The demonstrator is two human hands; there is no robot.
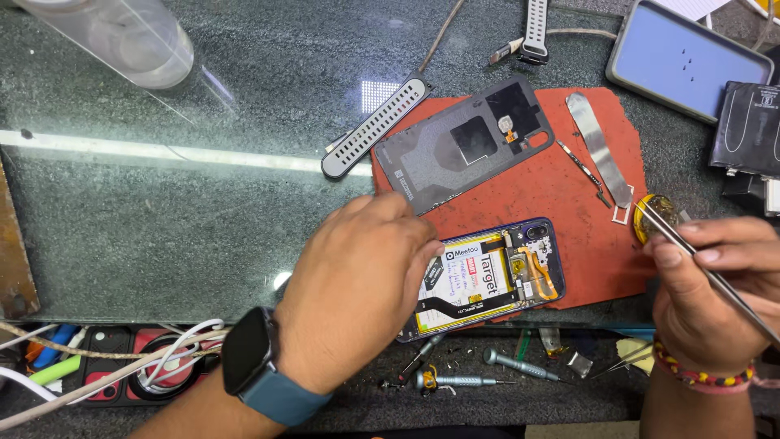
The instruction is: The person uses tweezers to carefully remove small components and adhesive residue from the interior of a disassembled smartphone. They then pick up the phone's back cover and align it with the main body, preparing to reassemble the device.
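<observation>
Resting hand: left hand [357,284] lies flat on one opened phone [487,276], fingers spread.
Phone axis: lengthwise left-right, camera end right.
Right hand [715,284]: fingers pinch one pair of tweezers [699,264], right of phone.

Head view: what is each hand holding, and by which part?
Right hand pinches metal tweezers at mid-shaft, tips toward a small round tin. Left hand holds nothing; it rests on the opened phone's left end.

The opened phone [487,276] lay back-up on my red mat [561,195], battery exposed; thin metal tweezers [699,264] slanted in my right hand [715,284].
</observation>
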